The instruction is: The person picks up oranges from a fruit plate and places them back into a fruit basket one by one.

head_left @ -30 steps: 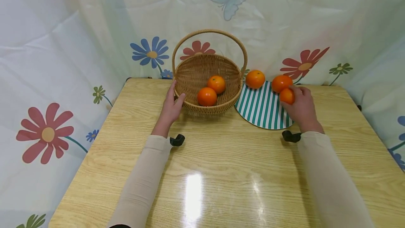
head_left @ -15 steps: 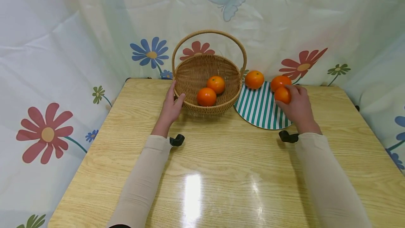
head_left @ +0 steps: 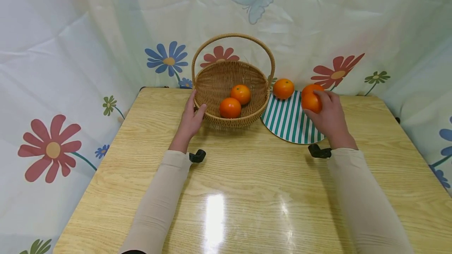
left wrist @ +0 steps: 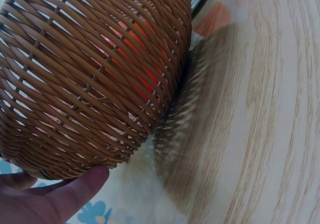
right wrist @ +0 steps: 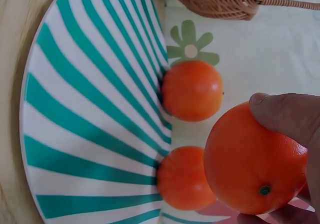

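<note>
My right hand [head_left: 332, 117] pinches an orange [head_left: 311, 103] between thumb and fingers; its green stem spot shows in the right wrist view. The held orange overlaps a second orange [right wrist: 184, 178] behind it, at the back of a flat round mat [head_left: 293, 122] with green and white stripes. Another orange [head_left: 283, 89] sits to the left at the mat's back edge. On the left, my left hand [head_left: 190, 120] rests against the side of a wicker basket [head_left: 231, 73], thumb [left wrist: 82, 191] and fingers extended. Two oranges [head_left: 230, 107] lie inside the basket.
The basket's tall arched handle [head_left: 233, 35] stands up over it. A floral curtain [head_left: 300, 30] hangs right behind the wooden table [head_left: 247, 175], close to the basket and oranges. A black wrist camera mount [head_left: 319, 151] juts from each cuff.
My right hand has moved a little to the left with the orange in its grip, bringing it in front of the rear orange. The left hand and basket stay practically still.
</note>
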Tool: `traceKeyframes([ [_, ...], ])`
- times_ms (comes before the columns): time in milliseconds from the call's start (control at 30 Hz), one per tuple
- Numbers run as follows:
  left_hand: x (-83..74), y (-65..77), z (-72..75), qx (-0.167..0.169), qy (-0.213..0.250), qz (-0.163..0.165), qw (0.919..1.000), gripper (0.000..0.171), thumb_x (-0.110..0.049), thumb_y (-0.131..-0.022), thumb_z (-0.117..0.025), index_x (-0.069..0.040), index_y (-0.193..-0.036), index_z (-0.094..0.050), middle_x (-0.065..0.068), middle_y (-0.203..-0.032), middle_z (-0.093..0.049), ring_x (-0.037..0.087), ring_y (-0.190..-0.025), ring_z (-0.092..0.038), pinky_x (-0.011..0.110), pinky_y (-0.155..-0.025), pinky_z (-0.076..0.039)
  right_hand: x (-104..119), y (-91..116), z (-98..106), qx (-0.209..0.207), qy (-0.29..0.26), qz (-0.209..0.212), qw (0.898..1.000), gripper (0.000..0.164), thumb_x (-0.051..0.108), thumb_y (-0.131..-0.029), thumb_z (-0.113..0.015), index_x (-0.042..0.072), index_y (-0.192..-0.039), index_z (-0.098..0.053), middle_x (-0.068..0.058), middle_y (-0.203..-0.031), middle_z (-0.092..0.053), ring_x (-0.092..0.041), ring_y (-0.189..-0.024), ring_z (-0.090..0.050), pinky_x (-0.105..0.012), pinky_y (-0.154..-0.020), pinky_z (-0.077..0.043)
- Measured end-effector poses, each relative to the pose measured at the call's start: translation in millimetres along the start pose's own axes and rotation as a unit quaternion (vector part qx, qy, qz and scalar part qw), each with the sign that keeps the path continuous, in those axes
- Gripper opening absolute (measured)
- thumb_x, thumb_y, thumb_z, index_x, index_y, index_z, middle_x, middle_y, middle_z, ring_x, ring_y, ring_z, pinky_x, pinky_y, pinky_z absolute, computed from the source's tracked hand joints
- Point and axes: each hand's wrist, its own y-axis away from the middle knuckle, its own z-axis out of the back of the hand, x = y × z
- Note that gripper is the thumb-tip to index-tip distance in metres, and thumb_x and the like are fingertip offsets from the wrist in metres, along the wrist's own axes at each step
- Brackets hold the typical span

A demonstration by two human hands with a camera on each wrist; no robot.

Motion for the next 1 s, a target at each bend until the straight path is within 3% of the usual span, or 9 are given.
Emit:
traceKeyframes([
  [300,-1.0,0.3,0.2,-0.001,0.0,-0.002,1.0,0.069,-0.052,-0.099,-0.042,-0.037,-0.156,-0.005,0.003,-0.164,-0.008,0.032,-0.146,-0.026,0.049,-0.116,-0.029,10.6,3.2,2.3,0.003,-0.007,0.01,1.0,0.07,0.033,-0.093,-0.064,0.014,-0.151,-0.031,-0.023,-0.154,-0.02,-0.051,-0.127,-0.034,-0.07,-0.098,-0.038],
  [633,-1.5,0.8,-0.2,-0.003,0.0,-0.005,1.0,0.067,-0.045,-0.101,-0.043,-0.035,-0.156,-0.005,0.001,-0.164,-0.007,0.029,-0.148,-0.02,0.049,-0.118,-0.026,21.8,4.8,2.7,-0.004,-0.008,0.027,1.0,0.068,0.028,-0.092,-0.067,0.015,-0.151,-0.034,-0.023,-0.154,-0.022,-0.052,-0.127,-0.035,-0.069,-0.098,-0.038],
  [1000,-2.6,0.8,0.1,-0.004,0.0,-0.007,1.0,0.07,-0.051,-0.1,-0.042,-0.033,-0.157,-0.006,0.0,-0.164,-0.007,0.028,-0.148,-0.02,0.049,-0.118,-0.026,38.9,8.9,7.4,-0.014,-0.018,0.066,0.998,0.066,0.03,-0.092,-0.067,0.015,-0.148,-0.037,-0.023,-0.15,-0.028,-0.049,-0.126,-0.036,-0.069,-0.098,-0.039],
])
